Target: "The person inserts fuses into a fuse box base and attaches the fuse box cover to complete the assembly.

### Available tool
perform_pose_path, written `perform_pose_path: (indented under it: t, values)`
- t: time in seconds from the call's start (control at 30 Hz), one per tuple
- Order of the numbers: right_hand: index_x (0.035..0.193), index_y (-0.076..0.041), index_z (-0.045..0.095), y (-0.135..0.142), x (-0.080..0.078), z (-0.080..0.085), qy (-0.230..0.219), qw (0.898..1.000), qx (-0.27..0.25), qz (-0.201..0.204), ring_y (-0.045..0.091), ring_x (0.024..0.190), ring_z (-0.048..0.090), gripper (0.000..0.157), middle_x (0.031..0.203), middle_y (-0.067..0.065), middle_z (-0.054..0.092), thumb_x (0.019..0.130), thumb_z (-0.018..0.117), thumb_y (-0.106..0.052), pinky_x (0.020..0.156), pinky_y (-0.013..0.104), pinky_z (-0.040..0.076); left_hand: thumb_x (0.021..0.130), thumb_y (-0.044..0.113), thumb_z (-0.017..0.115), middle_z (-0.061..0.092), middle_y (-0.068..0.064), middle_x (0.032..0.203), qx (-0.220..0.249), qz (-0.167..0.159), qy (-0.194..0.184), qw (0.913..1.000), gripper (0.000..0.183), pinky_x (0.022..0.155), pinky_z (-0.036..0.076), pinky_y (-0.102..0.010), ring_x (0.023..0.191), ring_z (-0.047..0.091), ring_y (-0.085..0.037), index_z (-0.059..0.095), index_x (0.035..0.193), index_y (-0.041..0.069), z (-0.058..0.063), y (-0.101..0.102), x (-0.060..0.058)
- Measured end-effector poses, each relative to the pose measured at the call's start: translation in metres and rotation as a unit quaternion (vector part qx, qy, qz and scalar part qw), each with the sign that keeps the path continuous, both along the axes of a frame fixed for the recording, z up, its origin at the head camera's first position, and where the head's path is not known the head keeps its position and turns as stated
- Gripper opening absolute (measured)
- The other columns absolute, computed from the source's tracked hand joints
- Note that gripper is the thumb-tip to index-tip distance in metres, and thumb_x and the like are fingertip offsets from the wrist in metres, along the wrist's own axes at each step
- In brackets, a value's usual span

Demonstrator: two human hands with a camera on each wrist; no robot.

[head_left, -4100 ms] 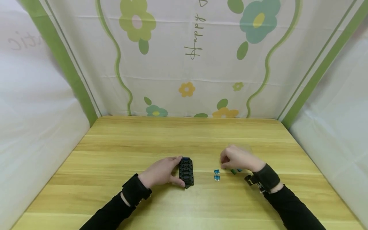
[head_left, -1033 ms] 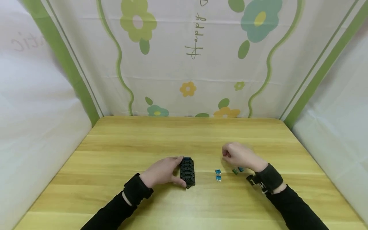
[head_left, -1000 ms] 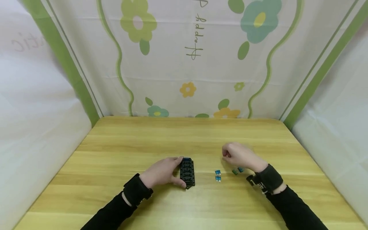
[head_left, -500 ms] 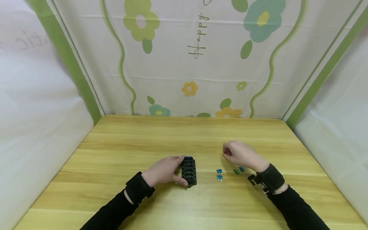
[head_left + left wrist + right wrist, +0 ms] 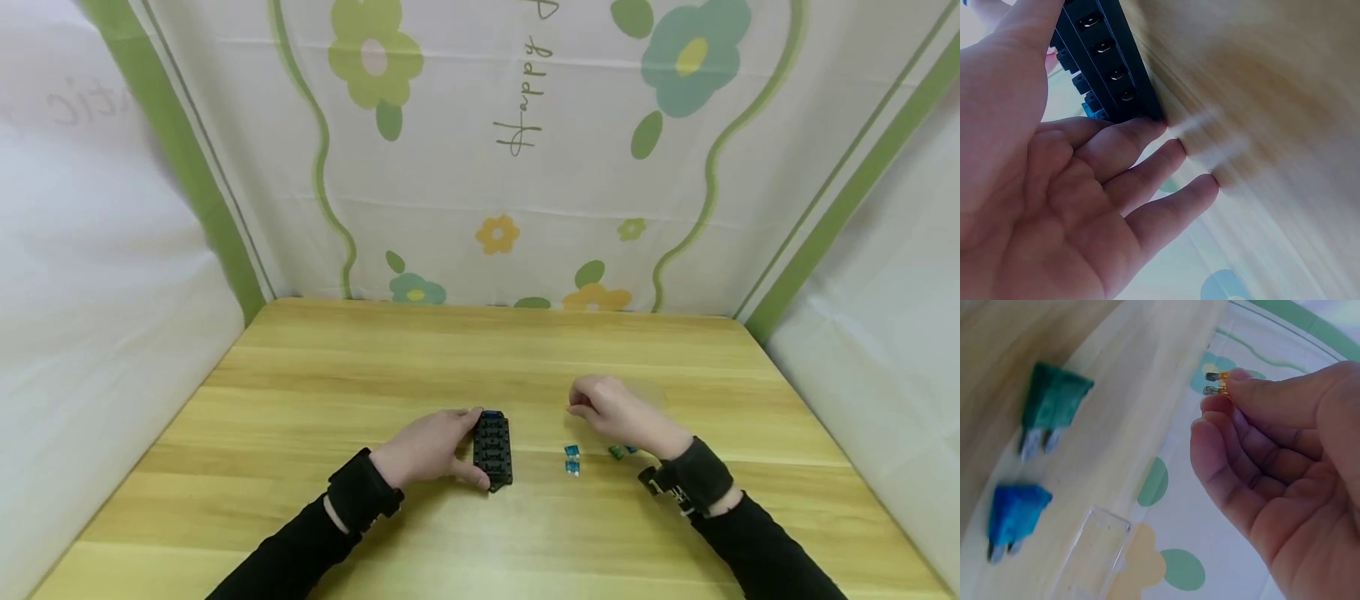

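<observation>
My left hand (image 5: 427, 450) grips a black fuse box (image 5: 492, 450) by its ends, thumb at the near end and a finger at the far end. A blue fuse sits in the box's far end slot. In the left wrist view, metal contacts show along the side of the fuse box (image 5: 1104, 47), and the other fingertips touch the table. My right hand (image 5: 611, 408), raised over the table, pinches an orange blade fuse (image 5: 1225, 382), its two metal prongs pointing out from the fingertips. Beneath that hand lie a green blade fuse (image 5: 1054, 397) and a blue blade fuse (image 5: 1017, 514).
Two more blue blade fuses (image 5: 572, 460) lie between the fuse box and my right hand. A clear plastic piece (image 5: 1094, 550) rests on the table beyond the right hand. White patterned cloth (image 5: 435, 167) walls off the back and both sides of the wooden table (image 5: 360, 350).
My right hand has risen from the tabletop by the loose fuses and now shifts slightly left, with the orange fuse showing between its fingertips. My left hand keeps its grip on the fuse box.
</observation>
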State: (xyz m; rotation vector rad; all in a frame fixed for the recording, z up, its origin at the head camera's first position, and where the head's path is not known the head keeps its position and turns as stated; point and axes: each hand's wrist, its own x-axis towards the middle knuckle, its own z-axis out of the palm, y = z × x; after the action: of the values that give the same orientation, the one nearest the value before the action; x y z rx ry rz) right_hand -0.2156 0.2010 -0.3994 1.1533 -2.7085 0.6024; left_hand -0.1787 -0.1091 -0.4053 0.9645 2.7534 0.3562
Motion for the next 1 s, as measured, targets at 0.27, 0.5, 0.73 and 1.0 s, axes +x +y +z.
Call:
perform_pose_path:
  t: [0.27,0.5,0.73,1.0]
  values:
    - [0.087,-0.010,0.062,-0.007,-0.002,-0.001,-0.005,1.000,-0.008,0.023,0.004,0.062,0.047,0.007,0.077,-0.004,0.056,0.089,0.066,-0.004,0.056,0.021,0.042,0.071,0.072,0.061,0.041,-0.015,0.142,-0.004,-0.001,0.004,1.0000,0.110,0.102,0.033,-0.035,0.128,0.042,-0.027,0.029,0.149,0.002,0.002,-0.002,-0.004]
    - [0.086,-0.011,0.062,-0.011,-0.003,-0.002,-0.026,0.999,-0.008,0.037,0.003,0.062,0.048,0.007,0.077,-0.003,0.058,0.089,0.066,-0.005,0.055,0.020,0.042,0.071,0.072,0.061,0.042,-0.015,0.142,-0.004,0.000,0.003,1.0000,0.109,0.102,0.033,-0.035,0.128,0.042,-0.027,0.030,0.149,0.002,0.002,-0.003,-0.004]
    - [0.087,-0.009,0.064,-0.012,-0.004,0.002,-0.017,0.999,-0.015,0.041,0.003,0.063,0.048,0.005,0.078,-0.003,0.058,0.088,0.066,-0.005,0.056,0.021,0.042,0.072,0.073,0.059,0.041,-0.016,0.142,-0.004,0.003,0.005,1.0000,0.109,0.102,0.033,-0.035,0.129,0.041,-0.027,0.029,0.149,0.001,0.001,-0.003,-0.004]
    - [0.088,-0.010,0.063,-0.020,-0.005,0.001,0.008,0.997,-0.019,0.069,0.002,0.065,0.046,0.006,0.080,-0.006,0.056,0.088,0.066,-0.006,0.057,0.020,0.039,0.071,0.073,0.059,0.041,-0.014,0.143,-0.004,0.005,-0.003,1.0000,0.109,0.102,0.033,-0.034,0.129,0.041,-0.026,0.028,0.150,0.003,0.001,-0.003,-0.002]
